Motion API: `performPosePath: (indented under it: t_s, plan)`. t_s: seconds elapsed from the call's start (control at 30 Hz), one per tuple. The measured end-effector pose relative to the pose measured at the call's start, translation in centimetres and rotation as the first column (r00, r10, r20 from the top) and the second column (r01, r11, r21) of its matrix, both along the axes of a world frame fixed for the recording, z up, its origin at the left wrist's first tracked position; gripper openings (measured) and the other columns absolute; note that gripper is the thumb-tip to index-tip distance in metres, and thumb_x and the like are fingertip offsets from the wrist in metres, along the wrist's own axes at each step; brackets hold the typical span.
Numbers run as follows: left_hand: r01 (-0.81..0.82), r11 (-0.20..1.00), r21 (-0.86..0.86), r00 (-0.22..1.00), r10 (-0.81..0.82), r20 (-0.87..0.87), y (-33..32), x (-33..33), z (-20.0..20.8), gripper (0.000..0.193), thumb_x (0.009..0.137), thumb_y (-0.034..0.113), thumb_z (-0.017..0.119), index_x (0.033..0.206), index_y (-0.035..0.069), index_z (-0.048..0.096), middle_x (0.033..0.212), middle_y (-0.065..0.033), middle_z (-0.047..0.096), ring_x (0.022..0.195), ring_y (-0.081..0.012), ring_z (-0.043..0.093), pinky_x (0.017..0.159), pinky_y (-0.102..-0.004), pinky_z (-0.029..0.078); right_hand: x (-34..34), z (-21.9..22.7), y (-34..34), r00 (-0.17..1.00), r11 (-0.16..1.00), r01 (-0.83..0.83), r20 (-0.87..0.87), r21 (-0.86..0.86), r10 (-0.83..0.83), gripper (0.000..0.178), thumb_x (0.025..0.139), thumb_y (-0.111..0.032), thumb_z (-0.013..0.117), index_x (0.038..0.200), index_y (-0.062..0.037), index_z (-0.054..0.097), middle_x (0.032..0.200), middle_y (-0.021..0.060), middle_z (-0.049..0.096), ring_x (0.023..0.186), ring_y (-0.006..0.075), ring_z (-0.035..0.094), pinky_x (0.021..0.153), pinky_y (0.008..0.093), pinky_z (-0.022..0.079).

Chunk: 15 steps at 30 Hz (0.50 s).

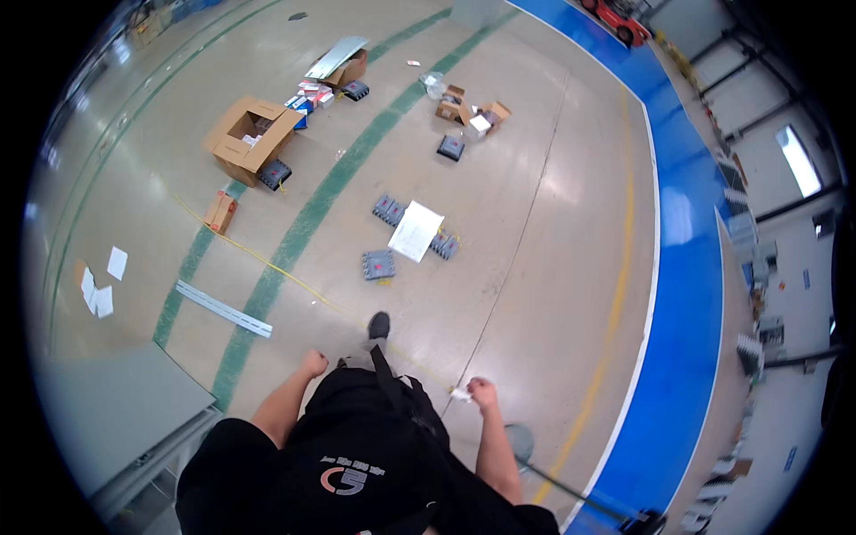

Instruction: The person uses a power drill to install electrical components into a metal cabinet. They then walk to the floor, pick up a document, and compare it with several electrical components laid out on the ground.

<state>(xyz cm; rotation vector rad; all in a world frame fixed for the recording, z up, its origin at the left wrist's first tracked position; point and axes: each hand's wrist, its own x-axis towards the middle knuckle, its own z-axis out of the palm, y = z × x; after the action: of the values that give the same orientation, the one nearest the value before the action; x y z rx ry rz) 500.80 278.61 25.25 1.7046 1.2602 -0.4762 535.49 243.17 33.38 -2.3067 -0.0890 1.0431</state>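
Right hand (482, 393), right of the shoe (379, 325), finger-clamps a white item (460, 394); grip steadily. Left hand (314, 363), shoe's left: fingers curled together

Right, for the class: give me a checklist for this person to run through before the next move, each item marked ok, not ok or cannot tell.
1. Left hand free: cannot tell; it looks curled, palm hidden.
2. Right hand free: not ok; it holds a small white item.
3. Grey devices uncovered: not ok; a white sheet overlaps the right-hand one.
4. Large carton open: ok; flaps spread.
5. Pale metal strip flat on the floor: ok.
6. Thin yellow line fixed down: cannot tell.
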Motion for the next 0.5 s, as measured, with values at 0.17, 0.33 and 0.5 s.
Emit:
performPosePath:
  t_s: [0.17,0.33,0.5]
  plan:
    - [0.017,0.964,0.267,0.997,-0.037,0.07,8.5,16.0,1.5,0.027,0.077,0.019,0.051,0.086,-0.001,0.066,0.086,-0.0241,0.063,0.084,-0.0379,0.062,0.073,-0.0442,0.05,9.7,2.4,3.9,0.985,0.992,0.122,-0.128,0.038,-0.116,0.03,0.085,-0.017,0.053,0.11,-0.0004,0.058,0.089,0.0095,0.065,0.076,0.0162,0.062,0.062,0.0291,0.05]
    - [-0.174,0.95,0.257,0.922,0.066,0.381,13.8,29.9,6.3,0.024,0.078,0.022,0.051,0.085,0.004,0.066,0.081,-0.0206,0.063,0.076,-0.0366,0.062,0.067,-0.0448,0.049,22.4,1.2,7.9,0.986,0.989,0.151,-0.078,0.0,-0.15,0.025,0.085,-0.016,0.052,0.102,0.0011,0.06,0.086,0.0107,0.065,0.073,0.0165,0.062,0.06,0.0293,0.05]
    - [-0.432,0.854,0.292,0.892,0.357,0.276,12.0,35.4,0.4,0.033,0.082,0.03,0.05,0.08,0.0,0.062,0.076,-0.0238,0.061,0.069,-0.0385,0.061,0.061,-0.0476,0.046,37.4,-7.7,10.6,0.961,0.954,-0.275,-0.044,-0.118,0.272,0.018,0.076,-0.013,0.056,0.082,0.0011,0.065,0.073,0.0109,0.065,0.064,0.0168,0.062,0.057,0.0301,0.051]
